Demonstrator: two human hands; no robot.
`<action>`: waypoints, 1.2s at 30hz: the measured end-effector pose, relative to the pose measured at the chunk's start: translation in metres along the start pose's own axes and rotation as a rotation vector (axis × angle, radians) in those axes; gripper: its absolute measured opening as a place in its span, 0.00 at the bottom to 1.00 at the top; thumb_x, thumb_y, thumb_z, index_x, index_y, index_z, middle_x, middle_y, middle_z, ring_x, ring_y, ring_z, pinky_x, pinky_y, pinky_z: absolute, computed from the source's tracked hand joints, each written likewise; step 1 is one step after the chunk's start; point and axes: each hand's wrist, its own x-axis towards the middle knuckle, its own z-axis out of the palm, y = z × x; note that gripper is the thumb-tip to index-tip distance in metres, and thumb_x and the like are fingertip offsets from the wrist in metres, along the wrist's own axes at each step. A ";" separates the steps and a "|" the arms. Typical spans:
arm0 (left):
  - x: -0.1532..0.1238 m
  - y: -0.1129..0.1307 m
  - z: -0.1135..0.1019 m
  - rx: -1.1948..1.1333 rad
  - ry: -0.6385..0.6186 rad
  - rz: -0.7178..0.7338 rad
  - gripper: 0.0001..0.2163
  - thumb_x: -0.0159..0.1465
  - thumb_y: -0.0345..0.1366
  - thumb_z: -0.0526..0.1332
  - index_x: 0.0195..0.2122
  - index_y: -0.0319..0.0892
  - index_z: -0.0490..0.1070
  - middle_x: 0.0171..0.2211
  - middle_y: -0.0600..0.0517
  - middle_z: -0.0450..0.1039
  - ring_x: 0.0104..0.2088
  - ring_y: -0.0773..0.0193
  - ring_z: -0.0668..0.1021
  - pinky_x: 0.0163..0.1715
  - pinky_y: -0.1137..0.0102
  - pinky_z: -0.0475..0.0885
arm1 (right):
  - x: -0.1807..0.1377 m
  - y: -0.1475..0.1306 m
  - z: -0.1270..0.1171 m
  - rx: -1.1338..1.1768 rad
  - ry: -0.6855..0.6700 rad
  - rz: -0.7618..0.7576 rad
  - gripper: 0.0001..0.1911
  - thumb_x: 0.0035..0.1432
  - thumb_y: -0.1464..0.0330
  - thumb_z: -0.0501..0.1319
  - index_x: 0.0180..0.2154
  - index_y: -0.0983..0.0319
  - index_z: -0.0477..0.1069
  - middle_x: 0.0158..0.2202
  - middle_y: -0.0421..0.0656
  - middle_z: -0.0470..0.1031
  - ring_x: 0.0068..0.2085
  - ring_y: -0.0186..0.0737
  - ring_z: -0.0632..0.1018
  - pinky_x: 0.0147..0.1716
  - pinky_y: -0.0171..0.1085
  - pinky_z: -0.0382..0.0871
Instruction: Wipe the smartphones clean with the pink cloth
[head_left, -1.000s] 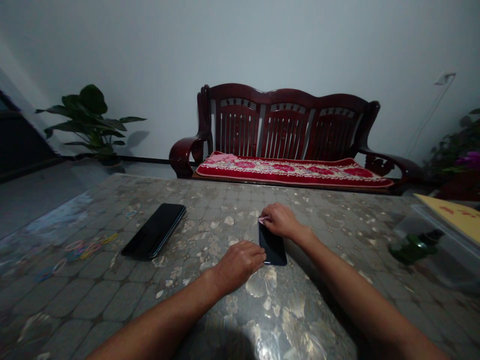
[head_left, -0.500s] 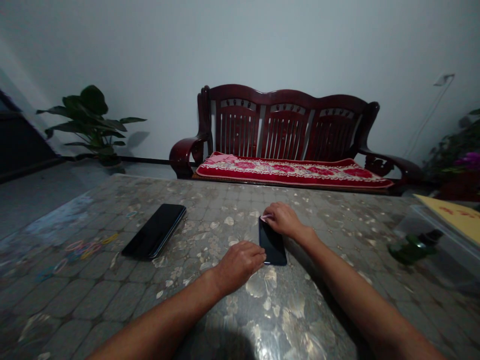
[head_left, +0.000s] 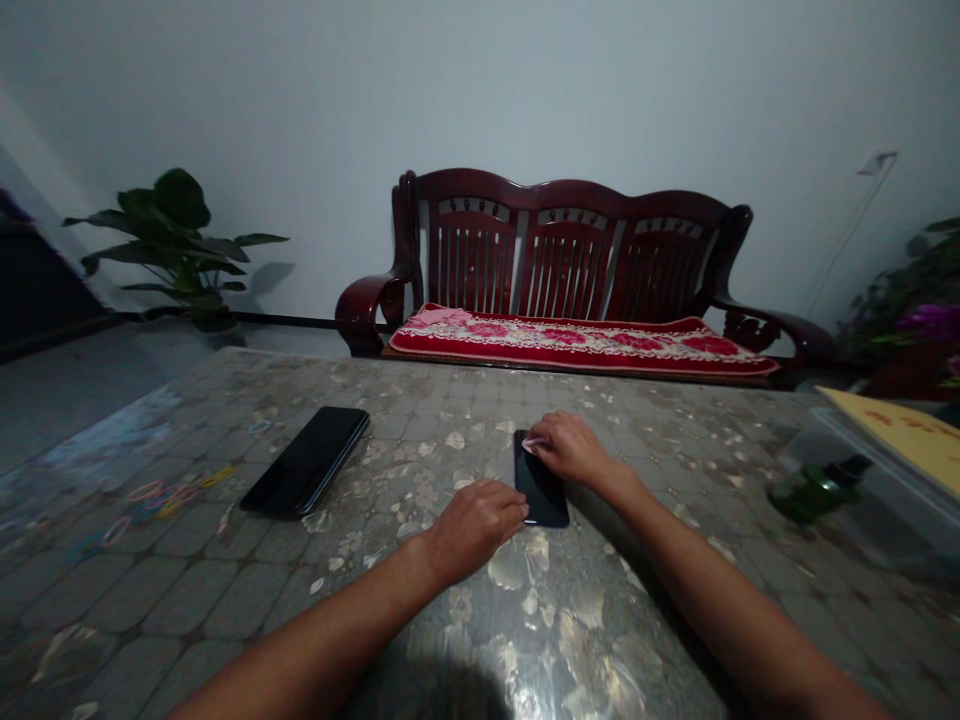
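A dark smartphone (head_left: 544, 498) lies flat on the patterned tabletop, screen up. Against its lower left edge my left hand (head_left: 478, 522) keeps its fingers together, the tips gripping the phone's side. My right hand (head_left: 571, 446) rests over the upper part of the screen, fingers closed on a small pale pink cloth (head_left: 531, 442); most of the cloth is hidden under the fingers. Further left on the table sit black phones (head_left: 309, 462), seemingly one stacked on another.
Several coloured rubber bands (head_left: 169, 497) lie at the left. On the right stand a green bottle (head_left: 817, 488) and a clear plastic box (head_left: 892, 520) with a yellow sheet (head_left: 900, 430) on top. Beyond the table is a wooden bench (head_left: 570, 250) with a red mat (head_left: 585, 345).
My right hand has slid slightly down the screen with the cloth. The left hand stays at the phone's edge. The whole view has shifted a little.
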 end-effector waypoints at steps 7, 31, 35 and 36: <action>0.000 -0.001 0.000 0.005 0.001 0.007 0.06 0.69 0.32 0.60 0.40 0.41 0.77 0.40 0.49 0.81 0.38 0.61 0.81 0.41 0.67 0.75 | -0.027 -0.001 0.000 0.101 0.010 -0.119 0.07 0.62 0.67 0.61 0.39 0.60 0.78 0.37 0.45 0.78 0.42 0.43 0.73 0.42 0.38 0.58; 0.000 -0.001 0.000 -0.002 0.017 0.018 0.06 0.69 0.32 0.60 0.39 0.41 0.77 0.40 0.49 0.82 0.38 0.61 0.82 0.40 0.67 0.75 | -0.038 0.011 -0.001 0.124 0.031 -0.061 0.06 0.61 0.68 0.61 0.37 0.60 0.78 0.35 0.44 0.78 0.40 0.42 0.72 0.41 0.37 0.58; 0.000 -0.001 -0.001 -0.006 0.010 0.008 0.06 0.69 0.31 0.60 0.40 0.41 0.77 0.40 0.49 0.81 0.38 0.61 0.82 0.41 0.67 0.75 | -0.016 0.012 0.001 0.055 0.028 -0.015 0.08 0.63 0.66 0.61 0.39 0.60 0.79 0.37 0.45 0.78 0.42 0.43 0.72 0.42 0.38 0.58; -0.001 0.000 -0.001 -0.008 0.008 0.008 0.06 0.70 0.31 0.60 0.40 0.41 0.77 0.40 0.49 0.81 0.38 0.61 0.82 0.42 0.67 0.75 | -0.011 0.012 0.002 0.037 0.026 -0.005 0.09 0.64 0.66 0.60 0.40 0.60 0.79 0.38 0.46 0.78 0.42 0.43 0.72 0.42 0.38 0.58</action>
